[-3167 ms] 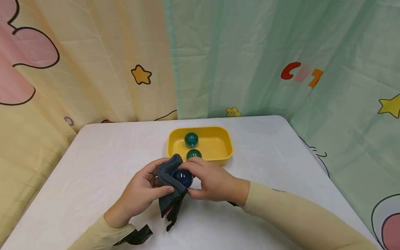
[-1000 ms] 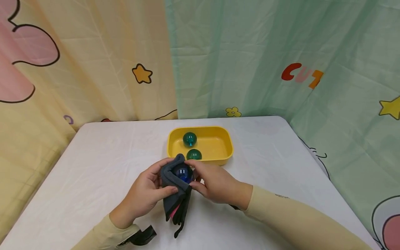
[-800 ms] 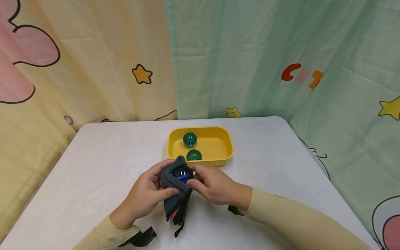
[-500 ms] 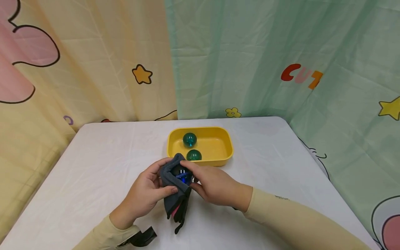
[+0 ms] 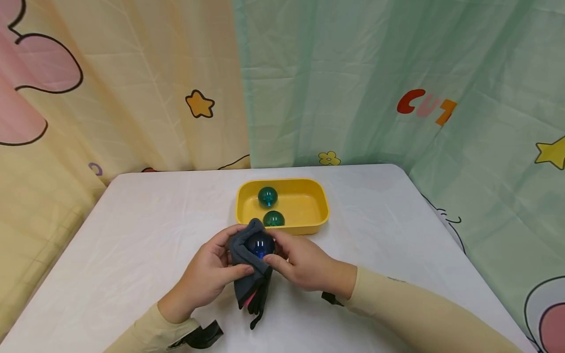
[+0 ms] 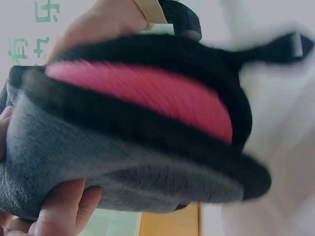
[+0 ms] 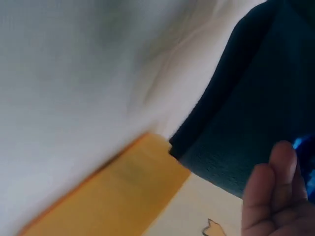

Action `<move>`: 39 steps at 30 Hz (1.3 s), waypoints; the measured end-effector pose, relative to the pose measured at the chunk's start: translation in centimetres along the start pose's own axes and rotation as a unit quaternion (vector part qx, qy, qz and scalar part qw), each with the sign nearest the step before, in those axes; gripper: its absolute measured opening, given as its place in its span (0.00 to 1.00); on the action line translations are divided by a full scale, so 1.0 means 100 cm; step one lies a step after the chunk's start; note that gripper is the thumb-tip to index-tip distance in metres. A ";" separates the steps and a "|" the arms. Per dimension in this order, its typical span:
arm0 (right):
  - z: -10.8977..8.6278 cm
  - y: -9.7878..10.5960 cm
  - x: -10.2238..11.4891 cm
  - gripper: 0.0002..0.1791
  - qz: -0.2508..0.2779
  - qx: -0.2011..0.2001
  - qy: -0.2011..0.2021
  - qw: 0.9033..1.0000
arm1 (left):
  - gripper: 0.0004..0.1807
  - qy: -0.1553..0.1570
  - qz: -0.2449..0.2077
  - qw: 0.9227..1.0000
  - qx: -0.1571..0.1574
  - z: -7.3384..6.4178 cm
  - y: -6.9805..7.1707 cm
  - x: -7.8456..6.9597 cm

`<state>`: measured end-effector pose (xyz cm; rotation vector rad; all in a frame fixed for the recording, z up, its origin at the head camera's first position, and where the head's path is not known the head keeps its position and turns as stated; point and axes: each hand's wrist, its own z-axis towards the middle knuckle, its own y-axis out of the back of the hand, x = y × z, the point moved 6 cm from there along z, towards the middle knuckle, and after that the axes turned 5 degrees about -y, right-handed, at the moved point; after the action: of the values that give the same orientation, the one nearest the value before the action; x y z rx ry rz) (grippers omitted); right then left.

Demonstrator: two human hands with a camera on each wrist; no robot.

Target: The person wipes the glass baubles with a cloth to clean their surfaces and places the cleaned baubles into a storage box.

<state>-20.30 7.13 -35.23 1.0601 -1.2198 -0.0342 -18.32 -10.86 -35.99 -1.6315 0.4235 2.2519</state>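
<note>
My left hand (image 5: pixel 205 274) grips a folded grey-blue cloth (image 5: pixel 247 284), thumb on its near side. The cloth wraps the left side of a see-through blue ball (image 5: pixel 261 243). My right hand (image 5: pixel 306 262) holds that ball from the right between thumb and fingers. In the left wrist view the cloth (image 6: pixel 123 152) shows black edging, a bright pink inner layer and a black loop. The right wrist view shows my right fingers (image 7: pixel 283 191) beside a sliver of the blue ball (image 7: pixel 310 169), the cloth looking dark behind them.
Just beyond the hands stands a yellow tray (image 5: pixel 309 229) on a white-covered table (image 5: pixel 176 206). Two see-through green balls lie in it, one towards the back (image 5: pixel 267 197) and one by the near wall (image 5: pixel 274 218). Printed curtains (image 5: pixel 309 73) hang behind the table.
The ball has turned within the cloth as my right fingers shift their grip on it. Cloth and hands have moved slightly right since the oldest frame. The tray stays put.
</note>
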 end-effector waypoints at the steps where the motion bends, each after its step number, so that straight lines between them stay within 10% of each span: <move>1: 0.000 0.001 0.002 0.36 -0.006 -0.002 0.008 1.000 | 0.38 0.000 -0.001 1.000 -0.005 0.000 0.001 0.000; 10: -0.003 0.006 0.013 0.38 -0.206 -0.049 0.066 0.975 | 0.38 -0.010 -0.006 1.000 -0.005 0.001 0.002 -0.002; 19: -0.002 0.003 0.002 0.27 -0.004 -0.010 -0.012 1.000 | 0.38 -0.011 -0.002 1.000 0.007 0.001 -0.001 -0.002; 25: -0.003 0.002 0.008 0.40 -0.063 -0.007 0.008 0.998 | 0.38 -0.013 -0.008 1.000 -0.013 0.002 0.002 -0.003; 33: -0.006 0.011 0.020 0.38 -0.266 -0.100 0.115 0.952 | 0.39 -0.002 -0.016 1.000 -0.011 0.003 0.002 -0.005; 39: -0.003 0.008 0.008 0.30 -0.118 -0.052 0.034 0.991 | 0.39 -0.004 -0.013 1.000 0.000 0.003 0.001 -0.005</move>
<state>-20.10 7.35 -34.03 1.1013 -1.0161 -0.2402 -18.48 -10.88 -35.45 -1.6186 0.3966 2.2387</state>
